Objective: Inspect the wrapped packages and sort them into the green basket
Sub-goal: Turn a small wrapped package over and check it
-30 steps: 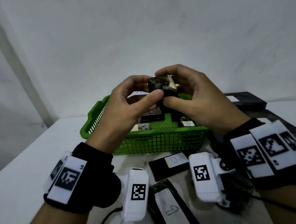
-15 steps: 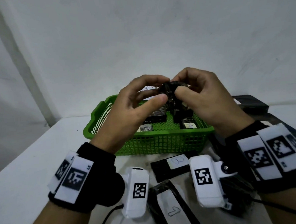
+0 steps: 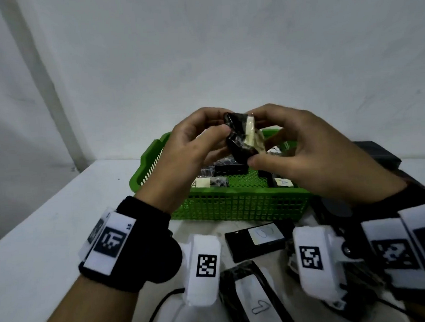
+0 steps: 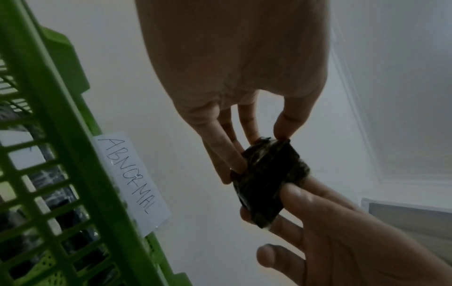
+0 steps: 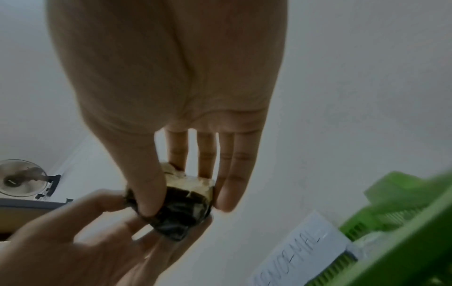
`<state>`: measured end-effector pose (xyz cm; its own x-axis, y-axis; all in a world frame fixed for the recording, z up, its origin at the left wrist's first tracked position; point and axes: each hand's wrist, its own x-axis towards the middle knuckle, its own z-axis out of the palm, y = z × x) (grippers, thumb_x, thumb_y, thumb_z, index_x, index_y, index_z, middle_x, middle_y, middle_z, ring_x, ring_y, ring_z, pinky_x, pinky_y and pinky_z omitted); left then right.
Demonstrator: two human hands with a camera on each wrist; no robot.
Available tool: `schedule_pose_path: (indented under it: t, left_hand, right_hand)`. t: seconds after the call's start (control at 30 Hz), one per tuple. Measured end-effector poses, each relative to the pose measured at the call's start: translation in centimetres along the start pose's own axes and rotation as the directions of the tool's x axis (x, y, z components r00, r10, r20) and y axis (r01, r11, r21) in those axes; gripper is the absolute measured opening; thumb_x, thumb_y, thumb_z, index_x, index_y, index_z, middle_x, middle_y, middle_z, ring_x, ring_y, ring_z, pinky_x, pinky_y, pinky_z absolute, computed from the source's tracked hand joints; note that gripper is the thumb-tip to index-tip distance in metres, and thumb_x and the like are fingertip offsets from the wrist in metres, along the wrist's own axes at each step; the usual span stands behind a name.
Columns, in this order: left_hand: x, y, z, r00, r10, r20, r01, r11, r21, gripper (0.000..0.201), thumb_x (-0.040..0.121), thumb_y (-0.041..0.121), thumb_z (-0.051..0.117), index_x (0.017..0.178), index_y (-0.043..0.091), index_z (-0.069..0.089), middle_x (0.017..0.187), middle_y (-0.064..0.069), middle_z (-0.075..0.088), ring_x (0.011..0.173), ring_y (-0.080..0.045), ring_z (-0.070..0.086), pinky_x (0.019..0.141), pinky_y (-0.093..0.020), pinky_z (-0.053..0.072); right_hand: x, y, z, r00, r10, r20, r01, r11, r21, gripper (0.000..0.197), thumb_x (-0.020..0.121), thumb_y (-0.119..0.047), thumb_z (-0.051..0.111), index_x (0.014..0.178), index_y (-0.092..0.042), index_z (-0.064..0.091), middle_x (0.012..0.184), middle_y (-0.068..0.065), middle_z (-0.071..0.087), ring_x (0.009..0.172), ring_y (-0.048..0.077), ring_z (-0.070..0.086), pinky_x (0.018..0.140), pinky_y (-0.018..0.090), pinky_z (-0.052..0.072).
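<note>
A small package (image 3: pixel 241 140) wrapped in black film, with a pale taped patch facing me, is held in the air above the green basket (image 3: pixel 234 206). My left hand (image 3: pixel 220 123) pinches its left side with thumb and fingers. My right hand (image 3: pixel 255 138) grips its right side, thumb under and fingers on top. In the left wrist view the left hand (image 4: pixel 259 151) and the package (image 4: pixel 266 180) show its all-black side. In the right wrist view the right hand (image 5: pixel 186 201) curls round the package (image 5: pixel 188 209), pale end up.
Several wrapped packages (image 3: pixel 228 168) lie in the basket, whose far wall carries a paper label (image 4: pixel 132 180) reading ABNORMAL. Flat black packages with white labels (image 3: pixel 258 240) lie on the white table in front of it. A black box (image 3: pixel 377 153) sits at the right.
Both hands have turned the package between them: its pale taped side, hidden half a second ago, faces me again. The grip of both hands stays on it.
</note>
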<state>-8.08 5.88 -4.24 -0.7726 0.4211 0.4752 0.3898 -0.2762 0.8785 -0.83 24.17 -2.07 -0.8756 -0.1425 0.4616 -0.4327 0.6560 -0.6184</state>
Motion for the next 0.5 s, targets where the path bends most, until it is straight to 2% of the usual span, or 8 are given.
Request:
schedule_pose_path:
  t: [0.07, 0.1, 0.17, 0.2, 0.27, 0.33, 0.43, 0.5]
  left_hand:
    - [0.2, -0.1, -0.4, 0.999, -0.018, -0.042, 0.019, 1.000, 0.016, 0.015, 0.098, 0.016, 0.054, 0.105, 0.017, 0.066, 0.102, -0.001, 0.071, 0.091, -0.016, 0.072, 0.073, -0.024, 0.056]
    - [0.4, -0.3, -0.8, 0.996, -0.026, -0.090, 0.030, 0.998, 0.050, 0.015, 0.102, 0.018, 0.051, 0.108, 0.017, 0.065, 0.102, 0.002, 0.071, 0.090, -0.015, 0.072, 0.072, -0.025, 0.056]
    - [0.6, -0.8, -1.7, 0.981, -0.042, -0.191, 0.078, 0.979, 0.188, 0.019, 0.104, 0.027, 0.048, 0.111, 0.019, 0.064, 0.099, 0.010, 0.070, 0.086, -0.009, 0.071, 0.072, -0.029, 0.054]
    - [0.7, -1.2, -2.2, 0.976, -0.035, -0.213, 0.103, 0.943, 0.316, 0.021, 0.104, 0.032, 0.046, 0.111, 0.021, 0.063, 0.095, 0.013, 0.069, 0.084, -0.007, 0.069, 0.074, -0.029, 0.053]
    - [1.1, -2.4, -3.4, 0.986, -0.081, -0.144, 0.153, 0.771, 0.618, 0.025, 0.104, 0.041, 0.043, 0.115, 0.025, 0.059, 0.092, 0.010, 0.070, 0.083, -0.006, 0.067, 0.076, -0.031, 0.052]
    - [1.4, -3.5, -4.2, 0.977, -0.202, -0.061, 0.170, 0.582, 0.795, 0.034, 0.103, 0.047, 0.040, 0.119, 0.023, 0.058, 0.093, 0.003, 0.071, 0.086, -0.014, 0.066, 0.079, -0.034, 0.053]
    - [2.1, -4.4, -5.0, 0.934, -0.358, -0.009, 0.178, 0.442, 0.879, 0.043, 0.101, 0.052, 0.037, 0.123, 0.021, 0.058, 0.107, -0.003, 0.070, 0.098, -0.021, 0.065, 0.091, -0.041, 0.052]
    - [2.5, -4.7, -5.0, 0.875, -0.484, 0.022, 0.174, 0.356, 0.918, 0.047, 0.101, 0.054, 0.035, 0.129, 0.022, 0.056, 0.124, -0.006, 0.066, 0.111, -0.024, 0.062, 0.099, -0.040, 0.048]
  right_hand:
    - [0.5, -0.3, 0.8, 0.999, -0.007, -0.035, 0.005, 0.997, -0.072, 0.048, 0.082, -0.030, 0.080, 0.126, -0.035, 0.062, 0.116, -0.017, 0.062, 0.095, 0.002, 0.065, 0.079, 0.019, 0.050]
    - [1.3, -0.4, 1.0, 1.000, -0.002, -0.031, -0.002, 0.993, -0.117, 0.049, 0.081, -0.033, 0.080, 0.126, -0.034, 0.062, 0.116, -0.016, 0.061, 0.094, 0.002, 0.064, 0.077, 0.016, 0.047]
    - [3.2, -0.9, 1.1, 0.998, 0.055, 0.032, -0.048, 0.978, -0.204, 0.050, 0.078, -0.039, 0.081, 0.124, -0.037, 0.060, 0.113, -0.018, 0.062, 0.085, 0.001, 0.065, 0.070, 0.014, 0.050]
    - [4.5, -1.1, 0.9, 0.992, 0.090, 0.084, -0.066, 0.963, -0.261, 0.052, 0.076, -0.042, 0.082, 0.123, -0.039, 0.059, 0.111, -0.018, 0.064, 0.081, 0.001, 0.066, 0.069, 0.018, 0.053]
    - [7.8, -0.9, 0.8, 0.960, 0.174, 0.219, -0.066, 0.902, -0.427, 0.057, 0.072, -0.046, 0.086, 0.120, -0.036, 0.056, 0.108, -0.016, 0.068, 0.083, 0.003, 0.065, 0.075, 0.031, 0.053]
    - [10.8, 0.3, 1.1, 0.901, 0.261, 0.347, -0.001, 0.801, -0.598, 0.053, 0.071, -0.047, 0.087, 0.112, -0.029, 0.059, 0.106, -0.010, 0.071, 0.084, 0.008, 0.063, 0.076, 0.031, 0.047]
    - [14.2, 3.1, 2.5, 0.802, 0.364, 0.473, 0.130, 0.667, -0.734, 0.037, 0.072, -0.043, 0.087, 0.096, -0.024, 0.068, 0.098, -0.007, 0.071, 0.091, 0.016, 0.064, 0.080, 0.031, 0.048]
    - [15.6, 5.1, 3.8, 0.731, 0.417, 0.540, 0.211, 0.615, -0.760, 0.030, 0.072, -0.042, 0.088, 0.088, -0.025, 0.069, 0.086, -0.009, 0.068, 0.089, 0.017, 0.066, 0.080, 0.031, 0.051]
